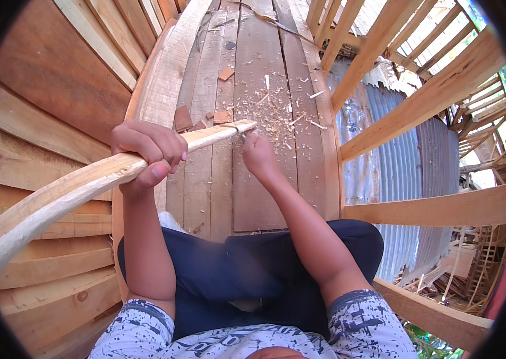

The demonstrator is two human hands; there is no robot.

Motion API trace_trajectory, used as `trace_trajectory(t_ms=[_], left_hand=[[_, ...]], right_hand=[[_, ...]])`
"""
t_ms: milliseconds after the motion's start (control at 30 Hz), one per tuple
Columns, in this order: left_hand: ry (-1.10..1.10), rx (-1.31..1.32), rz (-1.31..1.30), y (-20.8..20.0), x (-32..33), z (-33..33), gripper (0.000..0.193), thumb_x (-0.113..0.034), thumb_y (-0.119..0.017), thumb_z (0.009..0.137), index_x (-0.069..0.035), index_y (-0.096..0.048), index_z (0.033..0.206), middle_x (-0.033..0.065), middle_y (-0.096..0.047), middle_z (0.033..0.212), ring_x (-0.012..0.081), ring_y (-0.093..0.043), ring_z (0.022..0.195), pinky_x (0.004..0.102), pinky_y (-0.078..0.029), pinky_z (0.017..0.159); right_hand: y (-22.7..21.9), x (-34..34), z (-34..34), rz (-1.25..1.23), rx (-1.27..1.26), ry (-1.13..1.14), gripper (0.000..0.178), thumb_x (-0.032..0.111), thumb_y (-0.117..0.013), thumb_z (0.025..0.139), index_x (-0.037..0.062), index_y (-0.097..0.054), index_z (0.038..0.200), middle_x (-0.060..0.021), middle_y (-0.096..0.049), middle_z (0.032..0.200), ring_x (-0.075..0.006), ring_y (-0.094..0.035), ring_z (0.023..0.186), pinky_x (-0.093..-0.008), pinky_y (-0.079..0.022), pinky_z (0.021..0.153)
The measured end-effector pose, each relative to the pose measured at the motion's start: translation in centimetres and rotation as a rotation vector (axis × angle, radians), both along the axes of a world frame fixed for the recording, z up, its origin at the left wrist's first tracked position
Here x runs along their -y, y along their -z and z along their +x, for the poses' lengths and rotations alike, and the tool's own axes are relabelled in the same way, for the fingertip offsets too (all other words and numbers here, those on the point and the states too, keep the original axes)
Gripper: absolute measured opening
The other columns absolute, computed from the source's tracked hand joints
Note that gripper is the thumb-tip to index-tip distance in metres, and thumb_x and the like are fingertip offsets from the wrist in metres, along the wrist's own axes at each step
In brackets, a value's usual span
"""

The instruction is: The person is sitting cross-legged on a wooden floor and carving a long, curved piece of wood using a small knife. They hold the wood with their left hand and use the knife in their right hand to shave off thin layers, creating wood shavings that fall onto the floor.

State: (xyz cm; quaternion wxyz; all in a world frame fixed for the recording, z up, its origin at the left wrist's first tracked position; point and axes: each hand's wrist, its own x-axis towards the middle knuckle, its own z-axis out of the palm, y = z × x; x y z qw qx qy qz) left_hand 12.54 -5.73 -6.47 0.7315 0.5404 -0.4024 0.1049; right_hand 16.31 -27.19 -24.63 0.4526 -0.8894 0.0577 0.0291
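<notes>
- The left hand is wrapping the long curved wooden stick from above; its fingers are closed around the stick and the thumb is pressing on the near side.
- The left forearm is coming up almost straight from the lower edge, with the wrist bent over the stick.
- The right hand is closed in a fist just under the far tip of the stick, and a small blade is showing above its fingers, touching the tip.
- I cannot tell how the handle is lying inside the right fingers, because the back of the hand is hiding it.
- The right forearm is reaching diagonally forward from the lower right.
- The stick is running from the lower left edge, through the left fingers, and is ending at the right fingers, over the plank floor.
- No container is showing; the pale wood shavings are lying loose on the floor just beyond the right fingers, with some small wood offcuts beside them.
- To the left of the left fingers a wall of curved boards is standing close.
- To the right of the right fingers the floor is ending at an edge, with slanted timber beams and corrugated metal sheets beyond it.
- Between both hands and the person's dark shorts the floor is giving room.
</notes>
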Motion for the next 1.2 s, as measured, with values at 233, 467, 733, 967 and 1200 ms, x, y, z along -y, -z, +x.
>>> trace_trajectory(t_ms=[233,467,733,967,1200], left_hand=[[-0.001,-0.043,-0.010,0.4,-1.8,0.0,0.028,-0.013,-0.074,0.076,-0.006,-0.054,0.057,0.0083,-0.058,0.056,0.0175,-0.056,0.049,0.0340,-0.052,0.060],[0.023,-0.001,-0.008,0.0,0.5,0.6,0.032,-0.015,-0.072,0.079,-0.011,-0.049,0.057,0.0013,-0.051,0.052,0.0146,-0.051,0.046,0.0322,-0.049,0.057],[-0.044,-0.021,0.022,-0.1,-0.9,-0.1,0.033,-0.017,-0.073,0.078,-0.012,-0.048,0.057,-0.0001,-0.051,0.052,0.0134,-0.051,0.044,0.0312,-0.050,0.058],[-0.012,-0.029,-0.007,0.1,-0.8,0.2,0.032,-0.015,-0.075,0.077,-0.008,-0.052,0.057,0.0058,-0.056,0.056,0.0162,-0.054,0.048,0.0330,-0.051,0.058],[-0.046,-0.028,-0.071,0.7,-1.0,0.7,0.023,-0.009,-0.064,0.079,-0.006,-0.050,0.060,0.0068,-0.053,0.057,0.0164,-0.050,0.049,0.0351,-0.049,0.062]], right_hand=[[-9.8,-2.3,-1.6,-0.017,-0.167,-0.172,0.063,0.036,-0.027,0.104,-0.0068,-0.069,0.086,-0.0345,-0.066,0.087,-0.0506,-0.065,0.088,-0.0574,-0.049,0.085],[2.1,1.3,0.9,0.094,-0.014,0.132,0.066,0.040,-0.030,0.106,-0.0085,-0.062,0.073,-0.0305,-0.062,0.070,-0.0499,-0.061,0.072,-0.0550,-0.048,0.073],[-11.1,-2.8,-1.9,-0.044,-0.164,-0.253,0.064,0.038,-0.028,0.105,-0.0064,-0.069,0.084,-0.0333,-0.066,0.082,-0.0490,-0.066,0.085,-0.0556,-0.050,0.079],[-3.4,-0.1,0.3,0.004,-0.093,-0.054,0.064,0.042,-0.032,0.106,-0.0062,-0.061,0.074,-0.0303,-0.062,0.070,-0.0482,-0.062,0.070,-0.0553,-0.046,0.069],[-6.4,-2.4,-1.9,0.096,0.075,-0.185,0.057,0.038,-0.042,0.105,-0.0058,-0.062,0.076,-0.0307,-0.063,0.074,-0.0492,-0.063,0.073,-0.0543,-0.048,0.069]])
